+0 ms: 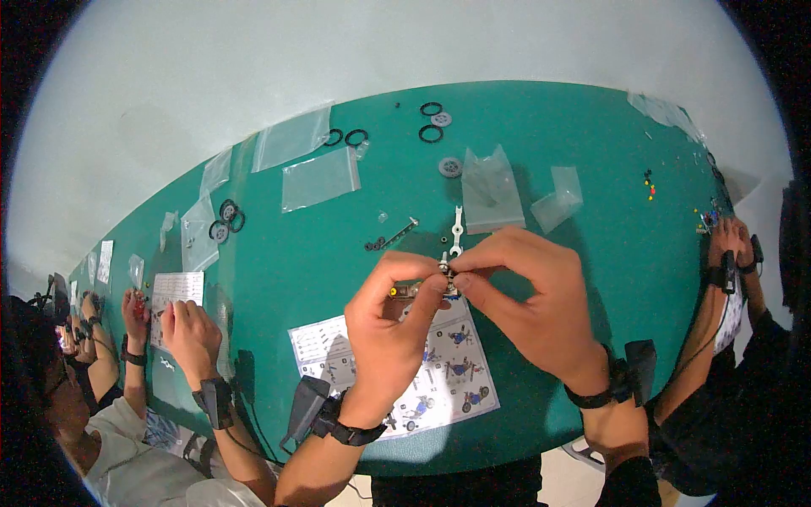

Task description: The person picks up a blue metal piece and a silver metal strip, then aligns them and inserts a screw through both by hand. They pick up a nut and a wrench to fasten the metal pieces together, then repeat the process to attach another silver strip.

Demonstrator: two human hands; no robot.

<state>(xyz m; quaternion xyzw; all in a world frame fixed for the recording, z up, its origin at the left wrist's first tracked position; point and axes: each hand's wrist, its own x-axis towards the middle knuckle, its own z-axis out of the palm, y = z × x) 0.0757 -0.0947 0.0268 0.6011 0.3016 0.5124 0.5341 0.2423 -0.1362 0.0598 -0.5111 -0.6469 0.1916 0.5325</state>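
One small built piece [451, 289] sits between my left hand [389, 319] and right hand [541, 317], near the top edge of the picture sheet [446, 407]. Watching from far off, I see both hands pinching it, thumb against finger, maybe because bits this tiny slip easily. They hide some of it. The sheet lies flat below, I think so its pictures are easy to see. On the green surface [625, 270], a white piece [458, 228] lies just past my hands, perhaps for easy reaching. A gray wheel [450, 167] lies farther off.
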